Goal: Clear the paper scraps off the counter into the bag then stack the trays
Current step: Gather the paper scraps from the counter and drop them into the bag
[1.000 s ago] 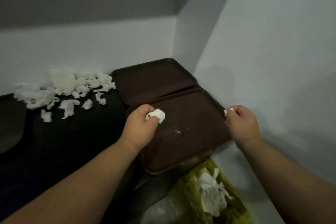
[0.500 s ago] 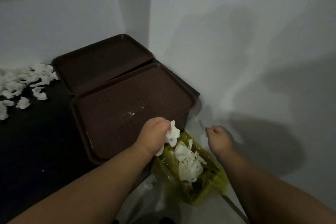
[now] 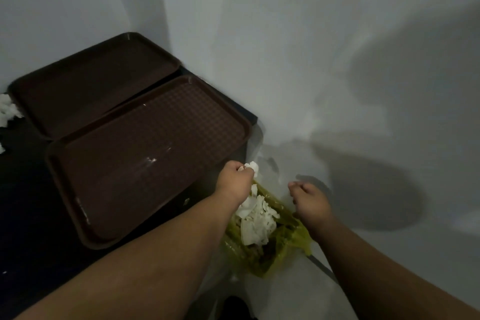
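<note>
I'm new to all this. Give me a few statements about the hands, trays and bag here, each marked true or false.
1. The left hand pinches a white paper scrap. True.
2. The two brown trays are stacked. False: the near tray and the far tray lie side by side.
3. The green bag holds white paper. True.
4. The counter is free of scraps. False: loose scraps lie at its left, beside the far tray.
</note>
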Action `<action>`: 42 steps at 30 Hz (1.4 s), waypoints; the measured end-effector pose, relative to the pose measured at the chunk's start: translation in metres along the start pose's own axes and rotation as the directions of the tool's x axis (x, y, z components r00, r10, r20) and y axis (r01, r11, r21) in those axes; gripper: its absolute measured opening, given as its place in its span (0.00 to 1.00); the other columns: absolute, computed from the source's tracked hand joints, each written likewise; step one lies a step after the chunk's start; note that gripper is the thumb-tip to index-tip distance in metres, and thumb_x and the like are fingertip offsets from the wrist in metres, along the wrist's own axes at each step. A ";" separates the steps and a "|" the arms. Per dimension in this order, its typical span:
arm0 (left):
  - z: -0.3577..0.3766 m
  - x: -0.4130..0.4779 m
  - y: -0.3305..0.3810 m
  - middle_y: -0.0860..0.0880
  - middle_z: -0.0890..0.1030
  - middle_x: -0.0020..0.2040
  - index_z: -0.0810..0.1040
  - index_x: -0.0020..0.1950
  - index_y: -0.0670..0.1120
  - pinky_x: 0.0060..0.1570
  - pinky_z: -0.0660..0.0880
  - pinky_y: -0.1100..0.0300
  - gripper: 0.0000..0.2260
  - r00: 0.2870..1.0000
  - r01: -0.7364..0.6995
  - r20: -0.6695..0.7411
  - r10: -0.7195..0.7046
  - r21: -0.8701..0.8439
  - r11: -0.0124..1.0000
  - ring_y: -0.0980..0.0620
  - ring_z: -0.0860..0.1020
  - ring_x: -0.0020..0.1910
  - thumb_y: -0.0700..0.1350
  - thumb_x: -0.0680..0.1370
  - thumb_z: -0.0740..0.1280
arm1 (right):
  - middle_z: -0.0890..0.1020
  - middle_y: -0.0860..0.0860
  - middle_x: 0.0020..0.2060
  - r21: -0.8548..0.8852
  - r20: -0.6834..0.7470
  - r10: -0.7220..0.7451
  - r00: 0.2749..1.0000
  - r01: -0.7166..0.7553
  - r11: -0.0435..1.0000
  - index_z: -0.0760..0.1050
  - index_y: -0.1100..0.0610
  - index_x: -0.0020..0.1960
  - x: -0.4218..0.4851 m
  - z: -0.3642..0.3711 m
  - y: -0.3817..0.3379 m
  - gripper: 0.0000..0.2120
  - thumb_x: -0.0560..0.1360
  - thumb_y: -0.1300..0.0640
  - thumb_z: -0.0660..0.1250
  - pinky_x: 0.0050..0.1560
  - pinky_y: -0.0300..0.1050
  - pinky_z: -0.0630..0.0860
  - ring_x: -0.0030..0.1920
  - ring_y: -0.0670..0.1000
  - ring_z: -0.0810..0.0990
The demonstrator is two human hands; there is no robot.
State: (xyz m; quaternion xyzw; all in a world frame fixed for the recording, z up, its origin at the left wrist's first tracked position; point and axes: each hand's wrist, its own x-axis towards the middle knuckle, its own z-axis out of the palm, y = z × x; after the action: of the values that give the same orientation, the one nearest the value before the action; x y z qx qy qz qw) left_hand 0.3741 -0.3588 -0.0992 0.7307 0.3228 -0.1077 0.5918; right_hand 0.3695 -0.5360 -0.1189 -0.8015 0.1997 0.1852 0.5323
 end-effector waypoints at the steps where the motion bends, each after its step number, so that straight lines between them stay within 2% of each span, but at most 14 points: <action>1: 0.004 0.003 -0.002 0.49 0.78 0.48 0.76 0.56 0.46 0.33 0.68 0.60 0.07 1.000 0.005 0.014 -0.005 0.016 1.000 0.54 0.75 0.39 0.44 0.79 0.66 | 0.81 0.48 0.45 0.015 0.001 -0.003 1.000 0.003 1.000 0.78 0.47 0.44 -0.001 -0.002 0.002 0.08 0.80 0.48 0.66 0.62 0.64 0.77 0.51 0.53 0.80; 4: 0.009 0.010 -0.012 0.50 0.77 0.53 0.74 0.61 0.48 0.38 0.70 0.61 0.11 0.998 0.034 0.056 -0.037 0.046 0.998 0.54 0.75 0.43 0.44 0.79 0.67 | 0.82 0.49 0.46 0.024 0.003 -0.020 1.000 0.020 1.000 0.78 0.47 0.44 -0.004 -0.009 0.006 0.07 0.80 0.48 0.66 0.60 0.63 0.77 0.51 0.52 0.80; 6: 0.007 0.013 -0.020 0.49 0.79 0.55 0.76 0.60 0.49 0.46 0.76 0.57 0.11 0.994 0.053 0.093 -0.060 0.080 0.995 0.51 0.78 0.49 0.44 0.78 0.67 | 0.82 0.50 0.46 0.020 0.004 -0.030 1.000 0.030 0.999 0.78 0.48 0.45 -0.006 -0.014 0.007 0.07 0.80 0.49 0.66 0.60 0.62 0.78 0.50 0.53 0.80; 8: 0.001 0.010 -0.027 0.48 0.81 0.55 0.77 0.57 0.51 0.55 0.78 0.54 0.09 0.992 0.039 0.115 -0.053 0.121 0.992 0.49 0.79 0.53 0.42 0.78 0.67 | 0.82 0.50 0.46 0.017 0.002 -0.034 0.999 0.034 0.999 0.78 0.48 0.45 -0.007 -0.018 0.009 0.07 0.80 0.49 0.66 0.60 0.62 0.78 0.51 0.53 0.80; 12: -0.023 -0.005 -0.033 0.47 0.83 0.51 0.79 0.52 0.51 0.50 0.77 0.58 0.05 0.987 -0.043 0.162 0.018 0.151 0.988 0.51 0.81 0.49 0.41 0.79 0.67 | 0.82 0.52 0.46 -0.006 0.019 -0.037 0.999 0.037 0.999 0.79 0.50 0.46 -0.014 -0.014 0.001 0.06 0.80 0.51 0.65 0.58 0.60 0.78 0.51 0.55 0.81; 17: -0.069 -0.041 -0.009 0.46 0.84 0.44 0.79 0.50 0.49 0.50 0.81 0.52 0.03 0.968 -0.159 0.210 0.140 0.075 0.984 0.50 0.83 0.43 0.41 0.79 0.68 | 0.83 0.59 0.45 0.004 0.046 -0.171 0.984 0.171 0.985 0.80 0.55 0.45 -0.034 0.013 -0.041 0.06 0.79 0.56 0.66 0.46 0.49 0.76 0.43 0.54 0.80; 22: -0.142 -0.078 0.028 0.47 0.83 0.41 0.80 0.47 0.48 0.46 0.80 0.54 0.08 0.955 -0.274 0.080 0.286 -0.129 0.953 0.51 0.82 0.40 0.36 0.79 0.67 | 0.82 0.52 0.40 0.029 0.038 -0.404 0.914 0.403 0.915 0.79 0.51 0.43 -0.068 0.057 -0.113 0.08 0.79 0.58 0.65 0.40 0.42 0.73 0.40 0.50 0.79; 25: -0.190 -0.102 0.042 0.46 0.81 0.41 0.78 0.47 0.46 0.40 0.77 0.57 0.09 0.932 -0.363 -0.066 0.357 -0.197 0.910 0.51 0.80 0.37 0.33 0.79 0.64 | 0.83 0.51 0.39 0.049 0.139 -0.489 0.861 0.487 0.872 0.80 0.50 0.43 -0.094 0.096 -0.150 0.08 0.78 0.58 0.65 0.41 0.44 0.75 0.41 0.51 0.81; 29: -0.262 -0.123 0.026 0.48 0.83 0.41 0.80 0.47 0.49 0.42 0.78 0.59 0.07 0.886 -0.413 -0.283 0.366 -0.127 0.902 0.51 0.81 0.40 0.37 0.79 0.66 | 0.84 0.49 0.38 0.051 0.335 -0.562 0.756 0.581 0.812 0.81 0.49 0.43 -0.137 0.154 -0.181 0.07 0.78 0.56 0.67 0.41 0.44 0.75 0.41 0.49 0.83; 33: -0.334 -0.133 -0.036 0.50 0.79 0.36 0.80 0.44 0.52 0.38 0.75 0.55 0.09 0.832 -0.345 -0.494 0.250 -0.109 0.932 0.51 0.77 0.35 0.38 0.78 0.68 | 0.84 0.47 0.40 0.041 0.539 -0.542 0.645 0.622 0.782 0.81 0.45 0.47 -0.177 0.218 -0.191 0.06 0.79 0.54 0.66 0.40 0.40 0.77 0.40 0.46 0.82; 36: -0.385 -0.141 -0.099 0.52 0.82 0.45 0.79 0.50 0.55 0.37 0.75 0.60 0.06 0.801 -0.158 -0.589 0.107 -0.035 0.987 0.57 0.79 0.37 0.42 0.79 0.69 | 0.83 0.46 0.45 0.006 0.676 -0.462 0.574 0.623 0.782 0.79 0.45 0.53 -0.200 0.275 -0.185 0.06 0.80 0.54 0.67 0.45 0.38 0.77 0.45 0.45 0.82; 38: -0.414 -0.145 -0.140 0.53 0.80 0.58 0.77 0.60 0.58 0.45 0.76 0.64 0.11 0.806 -0.017 -0.591 0.019 0.009 1.000 0.58 0.81 0.47 0.46 0.79 0.70 | 0.80 0.46 0.53 -0.051 0.741 -0.389 0.548 0.623 0.781 0.77 0.45 0.59 -0.211 0.315 -0.174 0.09 0.80 0.54 0.68 0.48 0.35 0.74 0.51 0.43 0.79; 40: -0.435 -0.149 -0.174 0.52 0.74 0.68 0.72 0.71 0.56 0.58 0.77 0.60 0.21 0.812 0.085 -0.583 -0.019 0.087 0.992 0.57 0.78 0.59 0.49 0.79 0.70 | 0.74 0.44 0.61 -0.122 0.767 -0.346 0.541 0.652 0.749 0.74 0.44 0.65 -0.216 0.351 -0.160 0.16 0.79 0.51 0.69 0.52 0.34 0.72 0.55 0.41 0.76; 42: -0.447 -0.147 -0.197 0.50 0.65 0.77 0.63 0.79 0.55 0.73 0.67 0.54 0.30 0.828 0.180 -0.559 -0.055 0.171 0.969 0.51 0.67 0.74 0.52 0.79 0.70 | 0.69 0.44 0.66 -0.198 0.769 -0.308 0.560 0.667 0.719 0.69 0.43 0.71 -0.219 0.381 -0.150 0.22 0.78 0.49 0.69 0.59 0.37 0.72 0.57 0.42 0.74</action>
State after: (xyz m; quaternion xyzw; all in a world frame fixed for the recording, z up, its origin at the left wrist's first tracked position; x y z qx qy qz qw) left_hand 0.0427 0.0260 -0.0537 0.7694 0.5097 0.0358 0.3833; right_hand 0.2283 -0.1026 -0.0297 -0.7982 -0.3025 0.3502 0.3857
